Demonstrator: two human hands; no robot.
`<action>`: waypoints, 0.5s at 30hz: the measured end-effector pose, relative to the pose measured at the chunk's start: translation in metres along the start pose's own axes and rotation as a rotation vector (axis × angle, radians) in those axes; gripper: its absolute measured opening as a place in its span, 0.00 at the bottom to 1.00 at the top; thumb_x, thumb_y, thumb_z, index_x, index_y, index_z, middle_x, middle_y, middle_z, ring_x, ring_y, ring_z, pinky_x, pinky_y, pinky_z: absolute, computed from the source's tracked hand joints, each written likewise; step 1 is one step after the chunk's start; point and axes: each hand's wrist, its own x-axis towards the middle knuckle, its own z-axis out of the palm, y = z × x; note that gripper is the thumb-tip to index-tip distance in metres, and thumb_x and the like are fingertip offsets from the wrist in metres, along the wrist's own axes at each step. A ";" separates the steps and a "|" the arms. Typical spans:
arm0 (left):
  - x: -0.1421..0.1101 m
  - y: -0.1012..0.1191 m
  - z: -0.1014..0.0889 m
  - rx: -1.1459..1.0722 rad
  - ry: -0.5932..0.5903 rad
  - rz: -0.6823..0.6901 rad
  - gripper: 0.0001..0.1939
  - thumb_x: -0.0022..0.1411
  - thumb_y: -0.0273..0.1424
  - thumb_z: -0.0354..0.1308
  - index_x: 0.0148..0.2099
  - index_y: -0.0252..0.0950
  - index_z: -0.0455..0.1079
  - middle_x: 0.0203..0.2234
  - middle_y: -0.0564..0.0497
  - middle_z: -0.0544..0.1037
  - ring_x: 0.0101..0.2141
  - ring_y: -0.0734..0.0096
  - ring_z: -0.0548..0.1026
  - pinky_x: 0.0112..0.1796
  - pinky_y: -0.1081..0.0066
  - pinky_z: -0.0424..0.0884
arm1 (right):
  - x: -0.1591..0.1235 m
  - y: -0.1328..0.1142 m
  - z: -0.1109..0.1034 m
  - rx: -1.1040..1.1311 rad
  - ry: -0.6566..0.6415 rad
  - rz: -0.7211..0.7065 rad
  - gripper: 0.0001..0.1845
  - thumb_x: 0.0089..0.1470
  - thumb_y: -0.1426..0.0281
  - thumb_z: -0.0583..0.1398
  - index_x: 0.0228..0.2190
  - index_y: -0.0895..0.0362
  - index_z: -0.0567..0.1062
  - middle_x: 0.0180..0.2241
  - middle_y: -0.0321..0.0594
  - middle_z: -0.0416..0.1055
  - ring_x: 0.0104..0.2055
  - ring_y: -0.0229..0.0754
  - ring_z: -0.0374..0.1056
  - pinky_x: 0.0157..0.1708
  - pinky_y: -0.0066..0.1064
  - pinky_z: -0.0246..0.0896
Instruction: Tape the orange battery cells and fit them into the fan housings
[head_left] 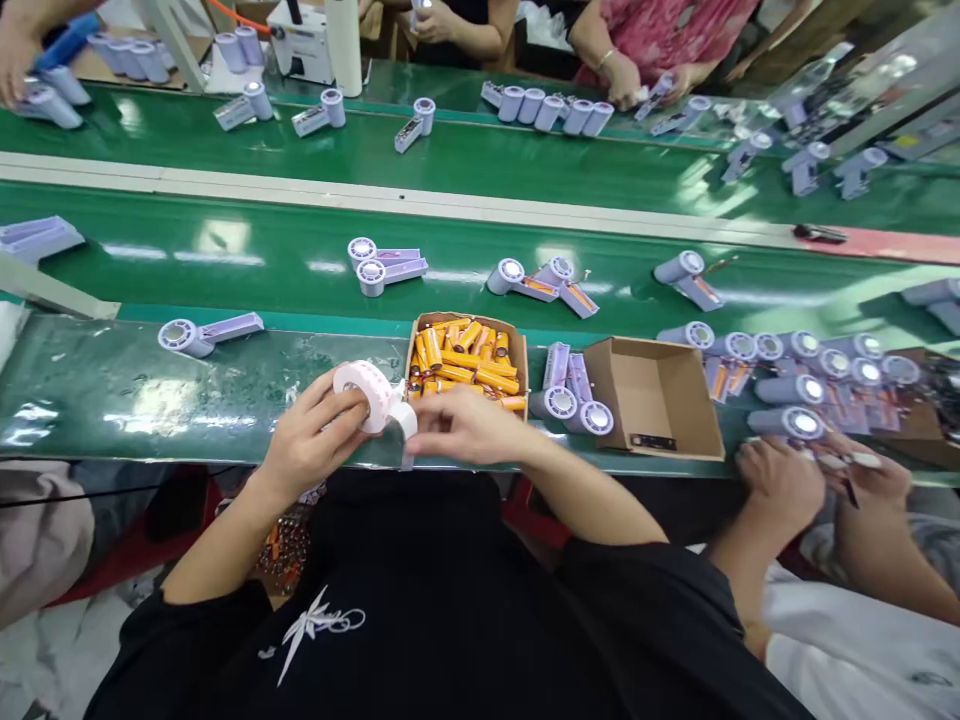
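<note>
A roll of white tape with faint pink marks is gripped by my left hand, whose fingers reach into its core. My right hand pinches the loose strip that curls off the roll's right side. Just behind my right hand is a cardboard box full of orange cylindrical batteries. Two lilac handheld-fan housings lie to the right of that box. Another lilac housing with an open handle rests on the bench at the left.
A second cardboard box with a small black part in it stands at the right. Beyond the bench, green conveyor belts carry several lilac housings. At the right a co-worker's hands work beside a cluster of housings. Other people's hands are across the belt.
</note>
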 end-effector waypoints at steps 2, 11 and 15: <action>0.005 -0.004 -0.003 0.017 0.028 0.008 0.19 0.69 0.24 0.68 0.60 0.40 0.75 0.48 0.44 0.85 0.55 0.53 0.82 0.59 0.51 0.83 | -0.004 -0.007 0.025 0.169 -0.165 -0.094 0.28 0.71 0.47 0.61 0.29 0.57 0.79 0.20 0.35 0.75 0.22 0.36 0.69 0.26 0.28 0.60; -0.021 -0.021 0.012 0.076 0.033 -0.175 0.16 0.70 0.24 0.65 0.58 0.40 0.79 0.46 0.45 0.87 0.52 0.54 0.85 0.57 0.55 0.84 | -0.020 0.008 0.004 0.018 -0.267 -0.210 0.21 0.72 0.58 0.63 0.29 0.57 0.82 0.26 0.37 0.74 0.28 0.36 0.67 0.33 0.29 0.60; -0.017 -0.008 0.017 0.041 -0.042 -0.055 0.20 0.68 0.19 0.64 0.58 0.44 0.80 0.49 0.47 0.87 0.69 0.45 0.75 0.65 0.43 0.79 | -0.013 0.009 0.005 0.345 0.079 -0.269 0.25 0.69 0.48 0.65 0.36 0.57 0.85 0.41 0.47 0.83 0.42 0.44 0.77 0.46 0.36 0.72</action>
